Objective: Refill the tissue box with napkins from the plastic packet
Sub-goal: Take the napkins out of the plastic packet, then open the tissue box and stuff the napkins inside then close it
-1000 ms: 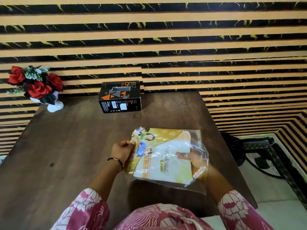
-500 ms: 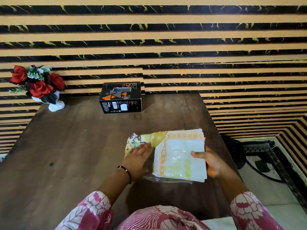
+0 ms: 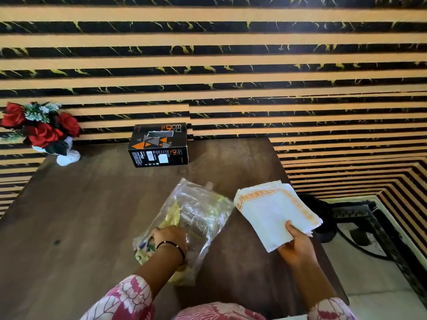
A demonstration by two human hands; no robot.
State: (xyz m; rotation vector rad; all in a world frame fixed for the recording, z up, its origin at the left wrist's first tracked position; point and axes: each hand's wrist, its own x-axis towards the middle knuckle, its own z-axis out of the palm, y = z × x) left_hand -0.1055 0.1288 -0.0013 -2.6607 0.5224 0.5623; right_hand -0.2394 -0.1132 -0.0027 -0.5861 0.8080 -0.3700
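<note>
Since half a second earlier, the napkin stack [image 3: 275,212] had come clear of the plastic packet [image 3: 196,218], pinched in the right hand [image 3: 294,247]. Left hand [image 3: 169,236] pressed the packet, apparently emptied, onto the table [image 3: 80,215]. Squaring the stack before reaching the far black tissue box [image 3: 159,144] would help.

Illumination: bright daylight from 3 o'clock. Glare on the plastic packet [image 3: 198,215]. Wall stripes [image 3: 208,72] bow toward the edges; slight overall softness.

Napkins [image 3: 272,211] right of packet [image 3: 196,213]
</note>
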